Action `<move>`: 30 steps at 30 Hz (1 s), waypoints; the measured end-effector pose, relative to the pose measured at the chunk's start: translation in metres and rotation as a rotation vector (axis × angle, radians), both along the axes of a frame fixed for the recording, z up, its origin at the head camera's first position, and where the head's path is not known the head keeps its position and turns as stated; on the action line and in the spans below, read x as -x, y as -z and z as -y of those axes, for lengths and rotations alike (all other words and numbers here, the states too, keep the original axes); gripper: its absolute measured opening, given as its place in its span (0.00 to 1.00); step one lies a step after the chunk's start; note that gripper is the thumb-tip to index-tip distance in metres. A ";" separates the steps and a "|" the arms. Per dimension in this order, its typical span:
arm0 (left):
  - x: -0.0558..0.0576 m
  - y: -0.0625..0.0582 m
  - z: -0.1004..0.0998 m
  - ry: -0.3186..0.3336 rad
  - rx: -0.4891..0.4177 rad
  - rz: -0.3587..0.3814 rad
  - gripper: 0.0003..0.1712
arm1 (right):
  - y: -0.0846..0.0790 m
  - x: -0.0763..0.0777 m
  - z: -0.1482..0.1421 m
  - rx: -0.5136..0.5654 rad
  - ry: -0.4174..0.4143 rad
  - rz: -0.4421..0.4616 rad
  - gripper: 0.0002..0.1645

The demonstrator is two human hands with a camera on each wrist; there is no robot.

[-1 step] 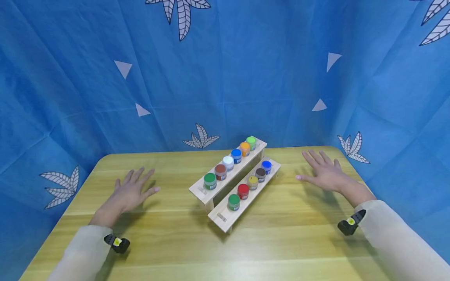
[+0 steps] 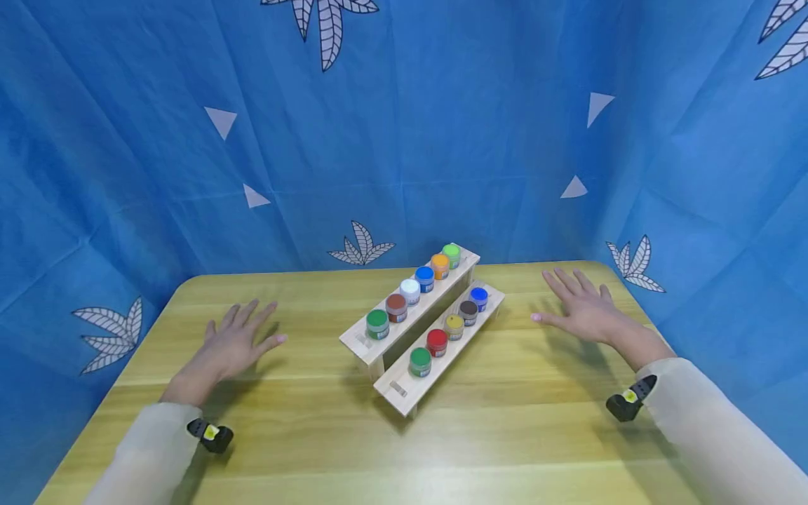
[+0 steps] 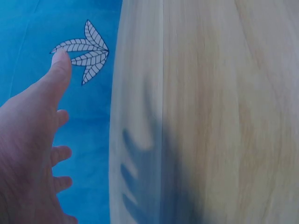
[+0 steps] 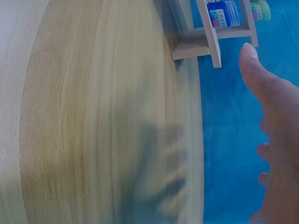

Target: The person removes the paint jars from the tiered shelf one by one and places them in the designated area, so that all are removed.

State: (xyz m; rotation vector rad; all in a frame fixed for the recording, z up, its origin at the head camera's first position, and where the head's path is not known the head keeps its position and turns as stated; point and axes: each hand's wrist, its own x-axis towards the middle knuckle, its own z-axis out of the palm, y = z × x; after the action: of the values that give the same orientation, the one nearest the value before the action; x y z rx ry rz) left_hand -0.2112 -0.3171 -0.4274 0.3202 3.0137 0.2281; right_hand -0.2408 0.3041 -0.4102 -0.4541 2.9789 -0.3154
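Observation:
In the head view a two-step wooden rack stands slantwise mid-table, its higher step (image 2: 362, 343) behind the lower step (image 2: 398, 390). Small paint jars line both. On the higher one are a dark green jar (image 2: 377, 324), then brown, white, blue, orange and light green. The lower row runs from a green jar (image 2: 420, 362) through red, yellow and dark brown to a blue jar (image 2: 478, 299). My left hand (image 2: 230, 348) is left of the rack, fingers spread, holding nothing. My right hand (image 2: 586, 312), likewise spread and bare, is on the rack's right, apart from it.
The wooden table (image 2: 303, 435) has rounded far corners. A blue cloth (image 2: 404, 126) with white leaf prints hangs behind it and at both sides. Each wrist carries a small black camera, such as the left one (image 2: 214, 438). Hand shadows fall on the tabletop.

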 end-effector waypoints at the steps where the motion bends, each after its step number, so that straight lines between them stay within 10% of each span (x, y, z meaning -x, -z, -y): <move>1: 0.001 0.000 0.000 -0.001 -0.003 -0.001 0.49 | -0.001 0.000 0.000 0.003 -0.001 -0.006 0.59; 18: -0.022 -0.007 -0.013 0.015 -0.043 -0.082 0.49 | -0.002 -0.005 0.007 0.025 -0.040 -0.068 0.59; 30: -0.042 -0.020 -0.048 0.141 -0.056 -0.245 0.45 | 0.008 0.006 0.012 0.124 -0.105 -0.169 0.56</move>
State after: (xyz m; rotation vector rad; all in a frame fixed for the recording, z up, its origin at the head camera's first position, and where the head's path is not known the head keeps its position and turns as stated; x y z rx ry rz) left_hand -0.1691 -0.2693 -0.4076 0.6052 3.2091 0.2810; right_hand -0.2472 0.2918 -0.4184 -0.6807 3.0938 -0.4764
